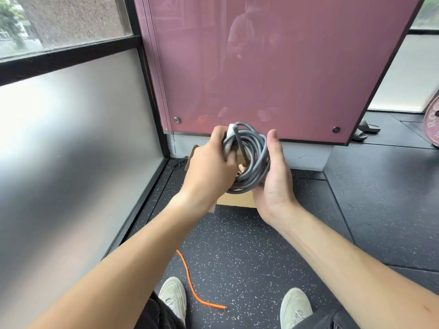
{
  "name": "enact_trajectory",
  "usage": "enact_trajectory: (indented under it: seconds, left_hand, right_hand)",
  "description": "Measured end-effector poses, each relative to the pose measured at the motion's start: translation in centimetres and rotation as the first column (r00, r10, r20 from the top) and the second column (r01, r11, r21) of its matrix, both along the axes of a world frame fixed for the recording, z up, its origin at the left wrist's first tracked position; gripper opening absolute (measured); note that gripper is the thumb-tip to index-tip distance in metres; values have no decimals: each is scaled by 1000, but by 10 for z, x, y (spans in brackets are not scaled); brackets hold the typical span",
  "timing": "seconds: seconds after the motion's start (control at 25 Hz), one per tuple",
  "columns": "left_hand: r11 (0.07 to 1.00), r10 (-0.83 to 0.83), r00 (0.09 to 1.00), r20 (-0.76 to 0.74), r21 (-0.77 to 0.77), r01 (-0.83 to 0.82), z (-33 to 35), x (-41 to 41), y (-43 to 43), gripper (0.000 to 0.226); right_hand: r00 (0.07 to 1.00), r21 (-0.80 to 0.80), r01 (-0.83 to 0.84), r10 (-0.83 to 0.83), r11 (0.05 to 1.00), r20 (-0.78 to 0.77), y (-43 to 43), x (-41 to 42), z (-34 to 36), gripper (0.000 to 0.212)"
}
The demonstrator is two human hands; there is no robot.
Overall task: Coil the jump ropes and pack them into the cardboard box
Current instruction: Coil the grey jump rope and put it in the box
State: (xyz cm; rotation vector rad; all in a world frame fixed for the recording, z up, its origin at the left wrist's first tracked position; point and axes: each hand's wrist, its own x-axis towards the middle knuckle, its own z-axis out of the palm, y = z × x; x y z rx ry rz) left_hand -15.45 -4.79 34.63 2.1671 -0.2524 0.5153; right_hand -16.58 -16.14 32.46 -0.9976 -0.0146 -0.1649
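Speckled dark rubber floor (237, 245), glossy pink panel (261, 67) ahead, daylit frosted window (71, 138) on the left.

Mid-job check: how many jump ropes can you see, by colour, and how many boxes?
Grey jump rope, coiled: 1
Orange jump rope, loose on the floor: 1
Cardboard box: 1
Total: 3
Box contents mostly hidden.

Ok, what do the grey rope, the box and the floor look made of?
The grey rope looks like PVC or rubber: smooth, faintly glossy coils. The box is matte brown cardboard. The floor seems rubber gym tiling: matte black, white speckles, seams.
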Motion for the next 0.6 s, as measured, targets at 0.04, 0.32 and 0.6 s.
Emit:
enact_trajectory:
  seconds: [0.04,0.32,0.6]
  left_hand:
    - [1000,2,1000,7,28,-2,-1,-2,-2,11]
    - [957,37,991,130,282,-73,-1,-3,6,24]
    - [949,6,978,206,308,-71,0,-9,2,28]
  right_hand:
    - [995,-16,94,-94,995,17,2,0,-1,67]
    - [844,-621,518,-232,588,483,-4,-5,-9,46]
    - [622,-505,764,-252,402,741,-4,4,-7,21]
